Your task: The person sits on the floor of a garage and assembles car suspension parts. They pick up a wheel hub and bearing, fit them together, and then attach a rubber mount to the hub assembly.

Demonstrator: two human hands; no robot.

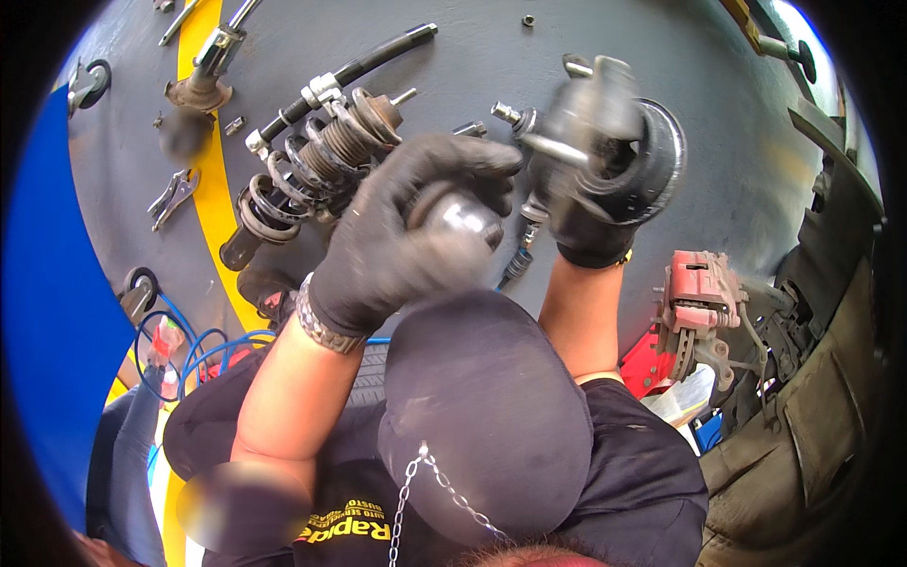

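Observation:
My left hand (pixel 364 222), in a black glove with a metal-band watch at the wrist, curls its fingers round a dark rounded piece with a shiny metal end (pixel 468 219). My right hand (pixel 590 236), gloved in black too, grips a black ring-shaped suspension part (pixel 661 161) from beneath; motion smears its upper portion and the metal bracket there. Just beyond my left hand, a coil-over strut (pixel 326 156) lies on the floor with a spring compressor (pixel 350 71) along it. Between the hands lies a slim tool (pixel 520 260) with a dark end.
Locking pliers (pixel 173 200) lie by a yellow floor stripe (pixel 210 222). A rusty strut part (pixel 201 87) rests farther left. A nut (pixel 528 21) lies at the far side. Right of me, a red brake caliper (pixel 704 283) hangs near the wheel-arch lining (pixel 803 406). Blue hose (pixel 194 354) loops at left.

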